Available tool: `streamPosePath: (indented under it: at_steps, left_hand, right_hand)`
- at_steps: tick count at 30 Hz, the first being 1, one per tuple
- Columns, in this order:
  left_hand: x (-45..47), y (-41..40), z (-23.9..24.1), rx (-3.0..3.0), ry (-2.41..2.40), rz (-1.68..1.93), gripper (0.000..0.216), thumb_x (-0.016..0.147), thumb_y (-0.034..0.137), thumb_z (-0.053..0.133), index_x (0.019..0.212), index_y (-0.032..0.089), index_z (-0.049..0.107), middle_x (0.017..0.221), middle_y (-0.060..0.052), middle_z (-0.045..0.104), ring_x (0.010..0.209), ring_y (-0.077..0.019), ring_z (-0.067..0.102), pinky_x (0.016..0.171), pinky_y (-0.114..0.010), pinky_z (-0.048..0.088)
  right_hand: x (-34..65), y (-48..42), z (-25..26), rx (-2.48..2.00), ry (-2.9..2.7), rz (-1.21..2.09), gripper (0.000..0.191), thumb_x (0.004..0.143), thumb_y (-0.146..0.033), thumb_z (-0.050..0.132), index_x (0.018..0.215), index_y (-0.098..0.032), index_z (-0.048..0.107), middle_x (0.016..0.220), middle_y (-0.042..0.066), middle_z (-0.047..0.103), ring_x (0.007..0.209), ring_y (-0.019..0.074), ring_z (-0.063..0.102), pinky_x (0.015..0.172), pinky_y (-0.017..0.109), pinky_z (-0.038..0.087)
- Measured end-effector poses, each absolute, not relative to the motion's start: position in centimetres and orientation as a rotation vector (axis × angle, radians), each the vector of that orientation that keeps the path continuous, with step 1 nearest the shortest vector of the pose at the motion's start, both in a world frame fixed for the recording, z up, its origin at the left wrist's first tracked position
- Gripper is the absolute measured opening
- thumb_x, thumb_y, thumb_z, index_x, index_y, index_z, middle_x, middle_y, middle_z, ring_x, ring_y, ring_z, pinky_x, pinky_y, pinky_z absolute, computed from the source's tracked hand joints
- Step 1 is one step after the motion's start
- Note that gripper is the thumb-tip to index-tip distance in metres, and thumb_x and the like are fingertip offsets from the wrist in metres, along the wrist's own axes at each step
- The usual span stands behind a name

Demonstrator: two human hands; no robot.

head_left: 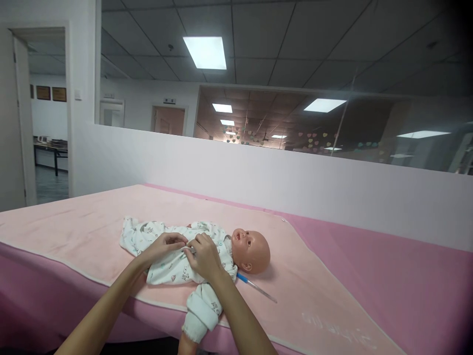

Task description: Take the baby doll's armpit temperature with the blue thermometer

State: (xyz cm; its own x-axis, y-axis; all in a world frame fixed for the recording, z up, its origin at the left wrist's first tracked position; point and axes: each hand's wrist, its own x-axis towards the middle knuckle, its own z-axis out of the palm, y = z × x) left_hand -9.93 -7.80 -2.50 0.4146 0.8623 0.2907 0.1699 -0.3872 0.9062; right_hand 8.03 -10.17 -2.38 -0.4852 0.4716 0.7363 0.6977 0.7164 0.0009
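Observation:
A baby doll (253, 250) lies on its back, head to the right, wearing a white printed baby garment (173, 270). My left hand (164, 247) rests over the doll's front with fingers bent and closed at the cloth. Close beside it, my right hand (204, 254) pinches the garment at the chest, where a thin white strip of cloth shows between the hands. My fingers partly hide what they grip. A slim clear stick with a blue end (256, 287) sticks out from beside the doll's shoulder. One sleeved arm of the doll hangs over the near edge.
The doll lies on a light pink mat (314, 296) over a darker pink cover (417, 266). A low white wall (258, 170) with glass above runs behind. An open doorway (50, 118) stands at the far left, with a table (51, 147) beyond it.

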Motion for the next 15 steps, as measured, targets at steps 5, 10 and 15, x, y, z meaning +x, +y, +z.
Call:
streamPosePath:
  at_steps: [5, 10, 15]
  left_hand:
    - [-9.9, -8.7, -2.1, 1.875, 0.886, 0.997, 0.032, 0.069, 0.035, 0.063, 0.094, 0.016, 0.063, 0.087, -0.006, 0.065, 0.086, -0.0209, 0.059, 0.077, -0.031, 0.046]
    - [-9.8, -9.4, -1.7, 1.975, 0.868, 0.990, 0.032, 0.064, 0.023, 0.064, 0.096, 0.018, 0.059, 0.099, -0.005, 0.063, 0.096, -0.0208, 0.056, 0.086, -0.031, 0.043]
    - [-9.7, -9.2, -2.2, 1.980, 0.933, 1.067, 0.042, 0.062, 0.023, 0.064, 0.103, 0.017, 0.056, 0.086, -0.004, 0.061, 0.084, -0.0189, 0.057, 0.079, -0.031, 0.046]
  right_hand:
    - [8.0, -9.8, -2.6, -0.934, -2.146, -0.391, 0.007, 0.081, -0.023, 0.052, 0.077, -0.019, 0.056, 0.077, 0.003, 0.053, 0.074, 0.0151, 0.047, 0.068, 0.027, 0.037]
    - [8.1, -9.9, -2.5, -0.926, -2.135, -0.351, 0.006, 0.080, -0.023, 0.053, 0.078, -0.019, 0.057, 0.077, 0.002, 0.055, 0.076, 0.0146, 0.048, 0.069, 0.026, 0.037]
    - [8.2, -10.1, -2.4, -0.921, -2.132, -0.359, 0.008, 0.081, -0.024, 0.052, 0.076, -0.019, 0.057, 0.076, 0.002, 0.055, 0.075, 0.0140, 0.047, 0.068, 0.025, 0.036]
